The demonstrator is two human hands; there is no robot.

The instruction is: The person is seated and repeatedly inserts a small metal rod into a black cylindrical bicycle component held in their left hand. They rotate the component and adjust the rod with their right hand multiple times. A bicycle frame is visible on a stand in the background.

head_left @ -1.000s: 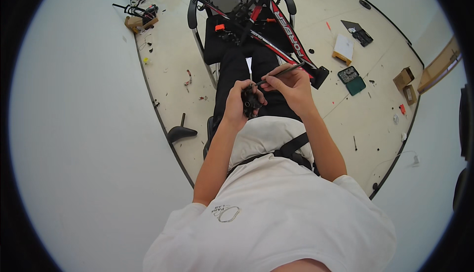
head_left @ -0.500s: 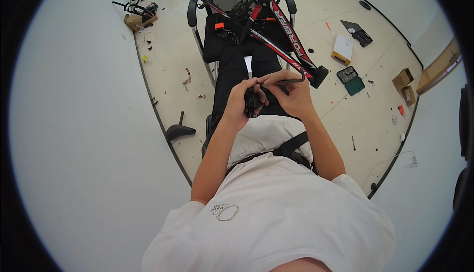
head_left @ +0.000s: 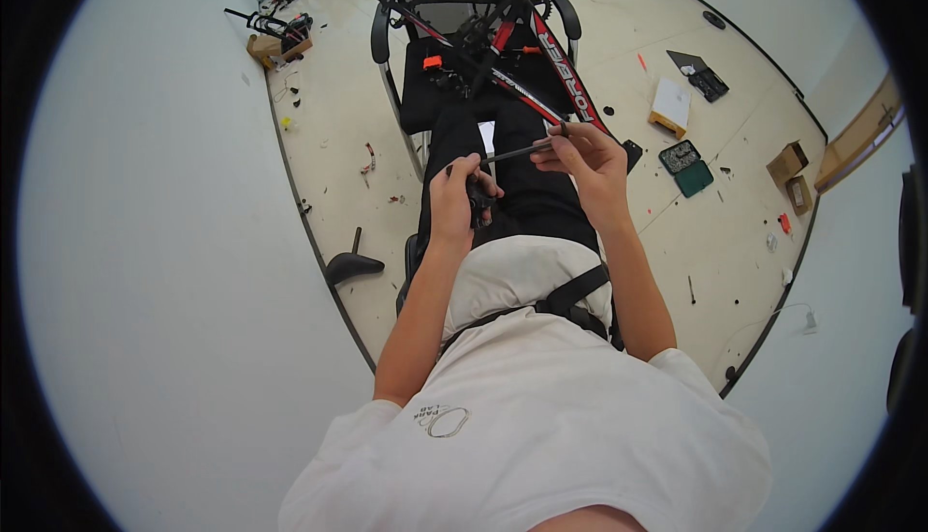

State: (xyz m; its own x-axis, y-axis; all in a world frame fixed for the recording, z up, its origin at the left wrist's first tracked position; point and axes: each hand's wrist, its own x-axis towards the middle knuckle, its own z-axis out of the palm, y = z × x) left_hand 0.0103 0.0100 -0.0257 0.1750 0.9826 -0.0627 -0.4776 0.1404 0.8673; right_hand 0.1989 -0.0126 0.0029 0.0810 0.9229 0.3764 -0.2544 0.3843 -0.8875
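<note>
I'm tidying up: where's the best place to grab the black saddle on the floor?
Probably by its slim post, coming from the right: that straight post juts clear of the broad saddle, while the wall crowds the left side.

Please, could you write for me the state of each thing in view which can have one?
Left hand: closed around black part
Right hand: closed on dark rod
Dark rod: held, reaching between both hands
Bike frame: resting on chair, without wheels
Green case: open
Black case: open
Saddle: lying on floor, post attached
</note>
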